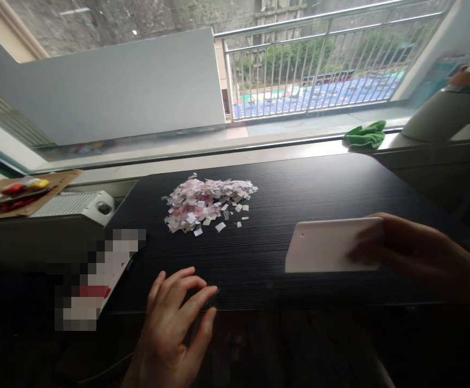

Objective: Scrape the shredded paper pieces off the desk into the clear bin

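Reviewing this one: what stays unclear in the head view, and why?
All in the head view:
- Right hand: fingers smeared by blur and shadow; forearm cut off by the right edge.
- Pale flat piece: right part hidden behind the right hand.
- Left hand: anything between its fingertips is too small and faint to tell.
- Scrap pile: lower scraps hidden under upper ones.
- Pixelated item: surface masked by blocks.

We're counting one heap of paper scraps, one white scraper-like panel, one green cloth, one black surface!
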Available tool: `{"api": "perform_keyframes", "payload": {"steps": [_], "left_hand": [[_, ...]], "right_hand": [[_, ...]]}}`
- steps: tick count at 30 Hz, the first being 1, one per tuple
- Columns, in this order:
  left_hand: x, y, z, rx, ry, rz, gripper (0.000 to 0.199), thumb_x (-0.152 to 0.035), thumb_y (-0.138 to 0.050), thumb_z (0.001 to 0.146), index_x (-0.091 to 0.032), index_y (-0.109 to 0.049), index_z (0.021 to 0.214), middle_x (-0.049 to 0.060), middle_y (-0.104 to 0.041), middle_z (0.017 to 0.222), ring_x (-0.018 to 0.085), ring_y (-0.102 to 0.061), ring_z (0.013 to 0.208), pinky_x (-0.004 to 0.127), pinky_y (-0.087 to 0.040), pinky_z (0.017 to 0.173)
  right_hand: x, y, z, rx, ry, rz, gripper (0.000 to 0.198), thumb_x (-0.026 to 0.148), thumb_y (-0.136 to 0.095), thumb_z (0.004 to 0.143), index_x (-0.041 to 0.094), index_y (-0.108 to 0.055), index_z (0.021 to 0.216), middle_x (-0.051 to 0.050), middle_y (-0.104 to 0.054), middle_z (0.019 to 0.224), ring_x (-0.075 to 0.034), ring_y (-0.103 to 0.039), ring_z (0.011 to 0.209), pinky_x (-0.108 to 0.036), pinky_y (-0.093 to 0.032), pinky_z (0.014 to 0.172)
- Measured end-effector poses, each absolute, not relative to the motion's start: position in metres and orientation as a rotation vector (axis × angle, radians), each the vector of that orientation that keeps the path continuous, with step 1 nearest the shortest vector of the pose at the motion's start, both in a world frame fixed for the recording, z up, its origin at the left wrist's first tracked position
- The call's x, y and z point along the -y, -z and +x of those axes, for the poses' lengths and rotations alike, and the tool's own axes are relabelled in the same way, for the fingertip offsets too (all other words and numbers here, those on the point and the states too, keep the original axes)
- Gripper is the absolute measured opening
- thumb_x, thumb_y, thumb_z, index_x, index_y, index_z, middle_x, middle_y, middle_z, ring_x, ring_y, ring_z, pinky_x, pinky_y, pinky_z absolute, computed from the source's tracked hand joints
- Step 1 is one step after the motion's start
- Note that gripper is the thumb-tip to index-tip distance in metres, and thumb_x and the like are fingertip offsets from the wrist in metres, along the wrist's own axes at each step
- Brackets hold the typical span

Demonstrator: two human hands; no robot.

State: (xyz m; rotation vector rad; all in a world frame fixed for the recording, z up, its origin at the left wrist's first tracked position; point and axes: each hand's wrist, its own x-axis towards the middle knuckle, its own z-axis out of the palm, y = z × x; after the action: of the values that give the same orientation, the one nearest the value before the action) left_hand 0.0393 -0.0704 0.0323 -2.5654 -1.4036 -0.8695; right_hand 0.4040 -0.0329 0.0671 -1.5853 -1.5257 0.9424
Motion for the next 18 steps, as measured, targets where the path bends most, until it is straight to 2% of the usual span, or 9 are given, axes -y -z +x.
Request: {"api": "perform_keyframes", "payload": {"steps": [5, 9, 14, 18], "left_hand": [[0.072, -0.03, 0.036, 1.435, 0.721, -2.552, 0.031, -0.015, -0.058, 0.081, -0.025, -0.063, 0.109, 0.005, -0.064, 0.104, 0.025, -0.056, 0.114, 0.052, -0.036, 0.107], [0.073, -0.028, 0.03, 1.438, 0.689, -2.527, 0.032, -0.014, -0.059, 0.08, -0.025, -0.062, 0.11, 0.005, -0.064, 0.104, 0.025, -0.057, 0.113, 0.052, -0.036, 0.107], [0.072, -0.023, 0.027, 1.429, 0.683, -2.528, 0.032, -0.014, -0.059, 0.079, -0.024, -0.062, 0.11, 0.005, -0.065, 0.103, 0.025, -0.057, 0.113, 0.051, -0.037, 0.106], [0.073, -0.021, 0.026, 1.444, 0.707, -2.529, 0.032, -0.014, -0.058, 0.08, -0.024, -0.062, 0.11, 0.005, -0.064, 0.103, 0.025, -0.056, 0.114, 0.051, -0.036, 0.106]], "right_hand": [[-0.019, -0.055, 0.381, 1.421, -0.947, -1.403, 0.034, 0.053, -0.071, 0.071, 0.026, -0.059, 0.088, -0.004, -0.075, 0.078, -0.025, -0.071, 0.077, -0.043, -0.057, 0.074], [-0.058, -0.053, 0.355, 1.471, -0.946, -1.332, 0.026, 0.041, -0.07, 0.075, 0.024, -0.058, 0.091, -0.005, -0.076, 0.079, -0.024, -0.072, 0.081, -0.046, -0.056, 0.08], [-0.087, -0.055, 0.334, 1.628, -0.872, -1.271, 0.017, 0.033, -0.064, 0.08, 0.022, -0.058, 0.092, -0.005, -0.076, 0.081, -0.021, -0.072, 0.081, -0.043, -0.056, 0.08], [-0.088, -0.052, 0.343, 1.712, -0.84, -1.308, 0.018, 0.035, -0.063, 0.079, 0.021, -0.059, 0.091, -0.005, -0.076, 0.079, -0.022, -0.072, 0.078, -0.042, -0.057, 0.076]]}}
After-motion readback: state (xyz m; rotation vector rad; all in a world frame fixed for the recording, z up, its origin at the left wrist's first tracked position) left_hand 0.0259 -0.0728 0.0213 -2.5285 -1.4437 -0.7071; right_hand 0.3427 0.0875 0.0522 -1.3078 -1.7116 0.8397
